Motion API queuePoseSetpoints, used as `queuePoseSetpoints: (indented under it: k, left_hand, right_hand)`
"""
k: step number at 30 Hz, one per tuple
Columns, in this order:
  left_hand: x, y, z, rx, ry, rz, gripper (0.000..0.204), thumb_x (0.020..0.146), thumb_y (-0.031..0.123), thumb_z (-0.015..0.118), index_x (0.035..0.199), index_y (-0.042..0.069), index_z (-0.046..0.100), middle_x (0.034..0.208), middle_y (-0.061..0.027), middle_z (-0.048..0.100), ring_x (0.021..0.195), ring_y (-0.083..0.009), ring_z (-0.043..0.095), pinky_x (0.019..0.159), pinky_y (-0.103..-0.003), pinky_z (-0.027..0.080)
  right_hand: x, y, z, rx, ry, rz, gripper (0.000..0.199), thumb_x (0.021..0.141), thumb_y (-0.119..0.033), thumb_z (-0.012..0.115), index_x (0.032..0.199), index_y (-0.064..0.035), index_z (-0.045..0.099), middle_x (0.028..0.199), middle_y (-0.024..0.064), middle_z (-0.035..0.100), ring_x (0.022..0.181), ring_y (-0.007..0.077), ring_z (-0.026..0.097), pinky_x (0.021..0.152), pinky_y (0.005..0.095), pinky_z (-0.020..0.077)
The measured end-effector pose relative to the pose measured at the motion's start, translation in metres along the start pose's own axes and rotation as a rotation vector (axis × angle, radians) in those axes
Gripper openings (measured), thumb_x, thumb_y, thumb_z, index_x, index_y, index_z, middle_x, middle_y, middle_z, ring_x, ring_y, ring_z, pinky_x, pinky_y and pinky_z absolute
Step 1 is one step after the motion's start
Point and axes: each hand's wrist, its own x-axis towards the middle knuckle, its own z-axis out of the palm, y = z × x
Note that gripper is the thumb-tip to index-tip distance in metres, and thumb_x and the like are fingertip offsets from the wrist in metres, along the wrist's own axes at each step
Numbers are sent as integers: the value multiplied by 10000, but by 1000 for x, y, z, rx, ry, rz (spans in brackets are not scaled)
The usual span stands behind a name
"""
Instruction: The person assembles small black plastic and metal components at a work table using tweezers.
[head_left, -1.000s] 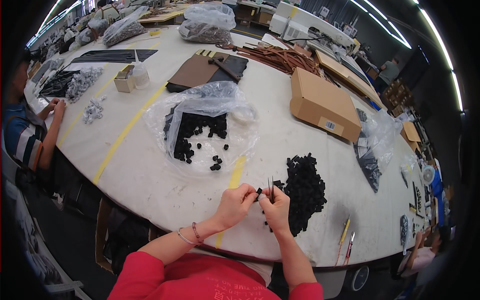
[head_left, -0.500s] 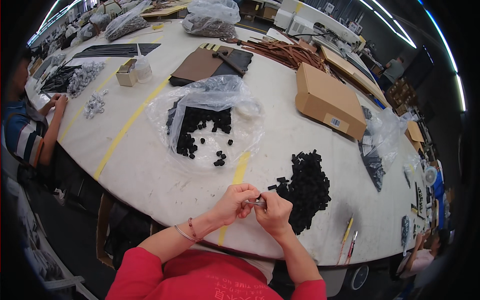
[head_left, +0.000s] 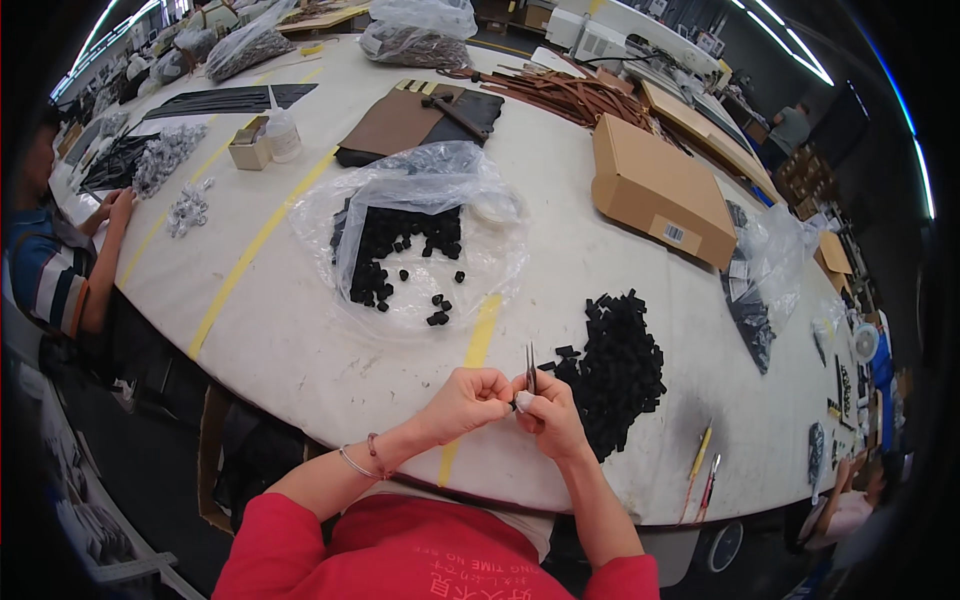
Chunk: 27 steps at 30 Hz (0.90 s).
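My left hand (head_left: 463,402) and my right hand (head_left: 553,418) meet at the near edge of the white table (head_left: 300,340). My right hand grips thin metal tweezers (head_left: 530,366) that point upward. A small pale piece (head_left: 522,401) sits pinched between the fingertips of both hands, my left fingers closed around it. Just right of my hands lies a pile of small black pieces (head_left: 620,365). Beyond my hands, an open clear plastic bag (head_left: 420,215) holds more black pieces, with several spilled in front of it.
A brown cardboard box (head_left: 660,190) lies at the right back. Two pencils (head_left: 703,470) rest near the right edge. Dark leather sheets (head_left: 420,115) and brown strips (head_left: 570,95) lie farther back. A person in a striped shirt (head_left: 50,280) works at the left.
My hands have stayed pressed together by the black pile. The tweezers now stand upright between them, and the pale piece shows at my fingertips.
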Motion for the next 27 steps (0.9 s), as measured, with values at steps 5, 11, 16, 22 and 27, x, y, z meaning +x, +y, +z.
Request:
queuePoseSetpoints:
  k: [5, 11, 16, 22, 27]
  left_hand:
    - [-4, 11, -1, 166, -16, -23, 24, 729, 7, 540, 733, 9, 516, 578, 0, 499, 432, -41, 449, 380, -166, 343]
    - [-7, 17, -2, 312, -10, -23, 9, 729, 1, 517, 722, 0, 512, 583, -17, 511, 467, -63, 512, 405, -179, 407]
    - [-7, 13, -2, 389, -55, 41, 20, 711, -23, 514, 704, -5, 510, 578, -4, 510, 475, -66, 522, 411, -181, 409]
    - [-4, -1, 8, 893, 191, 474, 52, 686, -41, 523, 719, -4, 507, 584, -45, 516, 448, -101, 517, 406, -246, 404]
    - [0, -8, 8, 1243, 249, 831, 120, 656, -9, 557, 760, 24, 505, 646, -121, 549, 537, -283, 552, 461, -328, 439]
  right_hand:
    - [2, 4, 0, 96, -41, -19, 150, 677, -47, 552, 821, -10, 533, 588, -25, 444, 441, 29, 338, 400, 168, 249]
    - [3, 2, -4, 110, -119, 46, 149, 642, -37, 566, 784, -25, 521, 623, -14, 457, 457, 29, 336, 403, 168, 248]
    - [4, 4, -8, 77, -172, 39, 150, 616, -27, 586, 747, -42, 515, 611, -27, 437, 466, 28, 338, 412, 170, 243]
    - [6, 11, -2, -411, 86, -256, 95, 644, -48, 580, 640, -42, 485, 560, -61, 439, 511, 17, 342, 447, 181, 271]
    - [12, 3, 24, -616, 296, -383, 48, 647, -10, 525, 669, 20, 494, 531, 32, 465, 475, 61, 396, 420, 232, 326]
